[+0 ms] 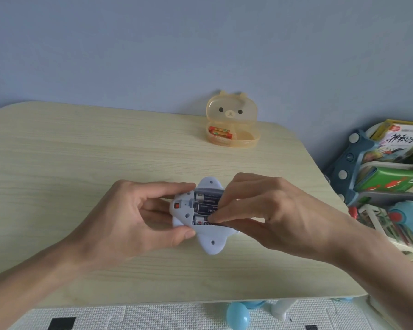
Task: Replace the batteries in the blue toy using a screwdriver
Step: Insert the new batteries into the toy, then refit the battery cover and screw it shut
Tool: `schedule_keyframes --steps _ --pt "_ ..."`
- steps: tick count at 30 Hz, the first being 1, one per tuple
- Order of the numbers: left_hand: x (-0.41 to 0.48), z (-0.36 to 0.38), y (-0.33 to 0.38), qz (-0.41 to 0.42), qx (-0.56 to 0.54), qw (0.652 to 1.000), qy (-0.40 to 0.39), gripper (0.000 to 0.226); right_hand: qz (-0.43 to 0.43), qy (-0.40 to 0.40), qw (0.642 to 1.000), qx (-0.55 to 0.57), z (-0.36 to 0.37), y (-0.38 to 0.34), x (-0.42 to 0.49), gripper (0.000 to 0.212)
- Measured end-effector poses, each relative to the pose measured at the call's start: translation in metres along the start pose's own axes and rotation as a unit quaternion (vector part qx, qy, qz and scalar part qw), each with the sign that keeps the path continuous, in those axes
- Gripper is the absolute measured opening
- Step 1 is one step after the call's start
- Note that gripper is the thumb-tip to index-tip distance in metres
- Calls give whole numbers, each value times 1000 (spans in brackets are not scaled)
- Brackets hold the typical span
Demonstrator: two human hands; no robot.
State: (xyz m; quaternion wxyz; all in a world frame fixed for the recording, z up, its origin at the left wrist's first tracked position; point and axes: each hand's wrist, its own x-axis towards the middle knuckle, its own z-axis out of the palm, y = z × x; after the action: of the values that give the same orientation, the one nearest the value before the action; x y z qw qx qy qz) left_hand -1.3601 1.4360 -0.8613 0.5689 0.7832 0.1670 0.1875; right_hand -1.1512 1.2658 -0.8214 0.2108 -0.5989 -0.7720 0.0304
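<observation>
Blue toy [211, 242] is in the lower middle of the frame, belly up over the bench [81, 151], and we honestly can't tell if it's resting on the wood or lifted a bit off it. The battery bay is uncovered.

Starting from the left: our left hand [129, 217] comes in from the lower left corner and grips the toy's left end. The thumb is curled on the near edge and the index finger is hooked over the far edge, so it's a snug hold. Just right of those fingers there's a little orange switch [176, 206] on the toy's underside, and next to that three dark batteries [206, 207] lie side by side in the bay.

Our right hand [279, 210] reaches in from the lower right with its fingers bent down into the bay. The index fingertip is on the front battery [200, 220] and the thumb is tucked along the toy's near edge right below it, so it's pinching that one. The hand hides the right half of the bay.

Further back, upper middle of the frame near the bench's far edge, there's a see-through orange bear box [231, 139] with its lid standing up and a couple of orange batteries [220, 132] in its left compartment. It's well apart from the toy.

At the right edge of the frame there's a blue rack [351, 163] stuffed with books and boxes. Along the bottom we've got a white foam floor mat [153, 315] and a blue ball [238, 316] under the bench's front edge.
</observation>
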Motion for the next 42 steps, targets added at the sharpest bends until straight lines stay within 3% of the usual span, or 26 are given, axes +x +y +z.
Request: schedule_keyframes --steps 3,6,9,11,13,17,29,33,37,42 --pt "0 0 -1 -4 1 1000 4 67 50 77 995 42 -2 0 -15 13" --pt "-1 -2 -3 0 8 1000 9 66 161 149 975 43 -26 10 -36 15" --pt "-1 -2 -2 7 17 1000 12 69 276 81 957 -38 -47 26 -54 28" --pt "0 -2 -1 14 15 1000 12 67 303 12 951 -55 -46 32 -56 41" --pt "0 -2 0 18 11 1000 10 66 288 -36 955 -63 -37 33 -51 47" --pt "-1 -3 0 20 15 1000 9 66 270 -57 959 -69 -26 32 -38 56" --pt "0 -3 -1 12 9 1000 0 67 313 -64 947 -40 -31 24 -43 43" --pt "1 -4 -2 10 6 1000 -1 67 293 20 956 -11 -44 22 -46 45" --pt "2 -4 -2 10 4 1000 -3 66 215 127 963 102 -52 9 -34 45" --pt "3 -3 0 8 3 1000 -3 60 153 122 961 197 -34 -14 -1 53"
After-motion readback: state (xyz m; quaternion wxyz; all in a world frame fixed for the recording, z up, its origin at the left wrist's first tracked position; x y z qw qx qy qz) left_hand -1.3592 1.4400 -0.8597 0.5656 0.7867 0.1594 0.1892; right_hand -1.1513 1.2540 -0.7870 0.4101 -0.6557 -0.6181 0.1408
